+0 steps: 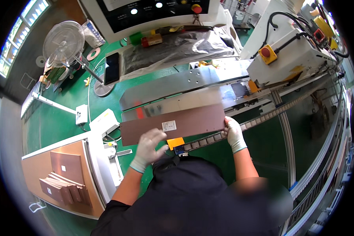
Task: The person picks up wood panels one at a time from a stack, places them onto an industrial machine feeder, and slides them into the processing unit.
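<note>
I see my gloved left hand (pixel 148 146) resting spread-fingered on the brown board (pixel 173 125); my gloved right hand (pixel 234 133), at three o'clock, pinches its end above the conveyor chain (pixel 208 139).

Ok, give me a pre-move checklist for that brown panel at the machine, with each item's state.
1. Left hand on the brown panel: ok, gloved fingers rest on its near edge.
2. Right hand gripping the panel's right end: ok.
3. Panel lying flat: ok.
4. White label facing up: ok.
5. Conveyor track ahead free of other panels: ok.
6. Machine running: cannot tell.
</note>
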`<state>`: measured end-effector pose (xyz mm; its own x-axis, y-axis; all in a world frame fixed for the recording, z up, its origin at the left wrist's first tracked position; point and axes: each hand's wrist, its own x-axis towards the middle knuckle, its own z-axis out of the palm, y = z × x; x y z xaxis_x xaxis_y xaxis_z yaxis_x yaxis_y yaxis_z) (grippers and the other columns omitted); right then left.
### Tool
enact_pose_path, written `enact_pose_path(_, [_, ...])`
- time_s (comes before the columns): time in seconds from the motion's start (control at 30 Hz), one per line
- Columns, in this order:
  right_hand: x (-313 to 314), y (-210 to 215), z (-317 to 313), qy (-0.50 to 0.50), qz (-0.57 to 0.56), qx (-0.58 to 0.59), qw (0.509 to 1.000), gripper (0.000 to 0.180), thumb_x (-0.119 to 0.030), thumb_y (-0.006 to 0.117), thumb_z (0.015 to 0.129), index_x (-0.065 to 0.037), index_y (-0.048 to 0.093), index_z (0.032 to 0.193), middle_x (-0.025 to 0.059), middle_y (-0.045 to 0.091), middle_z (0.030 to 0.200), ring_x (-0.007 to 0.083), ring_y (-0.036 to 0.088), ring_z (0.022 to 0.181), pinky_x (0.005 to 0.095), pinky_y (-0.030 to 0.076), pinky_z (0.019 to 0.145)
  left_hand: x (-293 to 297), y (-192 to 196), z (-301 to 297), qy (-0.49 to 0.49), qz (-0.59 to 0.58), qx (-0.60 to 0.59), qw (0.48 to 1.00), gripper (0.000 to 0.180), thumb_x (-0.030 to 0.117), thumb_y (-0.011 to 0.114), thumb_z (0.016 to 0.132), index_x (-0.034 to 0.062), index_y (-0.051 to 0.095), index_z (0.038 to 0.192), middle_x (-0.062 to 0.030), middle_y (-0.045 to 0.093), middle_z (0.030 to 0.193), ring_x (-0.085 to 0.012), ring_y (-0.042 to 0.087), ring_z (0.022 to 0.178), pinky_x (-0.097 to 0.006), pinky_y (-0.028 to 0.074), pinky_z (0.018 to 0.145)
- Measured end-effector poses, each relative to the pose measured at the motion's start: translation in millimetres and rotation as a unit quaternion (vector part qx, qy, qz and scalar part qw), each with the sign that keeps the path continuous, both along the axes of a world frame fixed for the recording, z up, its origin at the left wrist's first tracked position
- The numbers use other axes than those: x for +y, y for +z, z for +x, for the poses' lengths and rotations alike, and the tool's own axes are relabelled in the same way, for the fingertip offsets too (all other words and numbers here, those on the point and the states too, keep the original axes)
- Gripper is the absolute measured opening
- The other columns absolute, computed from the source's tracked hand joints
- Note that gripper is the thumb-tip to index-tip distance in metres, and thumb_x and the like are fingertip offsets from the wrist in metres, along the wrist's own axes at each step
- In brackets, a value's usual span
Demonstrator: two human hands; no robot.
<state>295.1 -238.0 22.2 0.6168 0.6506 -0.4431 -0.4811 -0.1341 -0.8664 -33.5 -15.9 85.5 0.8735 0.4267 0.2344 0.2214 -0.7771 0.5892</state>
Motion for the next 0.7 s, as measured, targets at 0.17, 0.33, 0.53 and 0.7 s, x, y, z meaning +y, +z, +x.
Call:
enact_pose_path(0.17, [7.9, 6.8, 18.7, -0.13, 0.027, 0.085, 0.988, 0.032, -0.029, 0.053, 0.102, -0.006, 0.06, 0.124, 0.0054, 0.068, 0.108, 0.0167, 0.069, 0.084, 0.0259, 0.055, 0.067, 38.2, -35.1, 10.0, 0.035, 0.161, 0.218, 0.962, 0.081, 0.053, 0.069, 0.083, 0.013, 0.045, 0.149, -0.0136, 0.036, 0.158, -0.0348, 0.026, 0.15, -0.05, 0.019, 0.123])
enact_pose_path(0.33, [-3.9, -3.4, 45.0, -0.019, -0.168, -0.567, 0.806, 0.024, -0.027, 0.065, 0.093, -0.007, 0.073, 0.103, 0.0131, 0.072, 0.096, 0.0275, 0.069, 0.091, 0.0387, 0.054, 0.081, 40.9, -46.7, 20.6, 0.054, 0.195, 0.222, 0.954, 0.083, 0.057, 0.067, 0.083, 0.0142, 0.044, 0.15, -0.0113, 0.036, 0.159, -0.033, 0.025, 0.15, -0.049, 0.017, 0.124])
enact_pose_path(0.53, [-10.7, -19.2, 41.6, 0.041, -0.259, -0.644, 0.719, 0.017, -0.029, 0.064, 0.089, -0.014, 0.073, 0.088, 0.0054, 0.072, 0.088, 0.0292, 0.067, 0.086, 0.0436, 0.05, 0.08, 45.0, -43.0, 29.3, 0.058, 0.191, 0.234, 0.951, 0.083, 0.058, 0.066, 0.083, 0.013, 0.044, 0.15, -0.0124, 0.036, 0.159, -0.0339, 0.026, 0.15, -0.049, 0.017, 0.124])
enact_pose_path(0.7, [-13.9, -23.9, 43.6, 0.003, -0.229, -0.654, 0.721, 0.016, -0.028, 0.064, 0.088, -0.015, 0.072, 0.085, 0.0026, 0.072, 0.087, 0.0269, 0.067, 0.085, 0.0417, 0.05, 0.08, 49.4, -44.6, 36.4, 0.05, 0.205, 0.233, 0.949, 0.085, 0.061, 0.064, 0.083, 0.0106, 0.044, 0.149, -0.0139, 0.036, 0.158, -0.0357, 0.026, 0.149, -0.05, 0.017, 0.123])
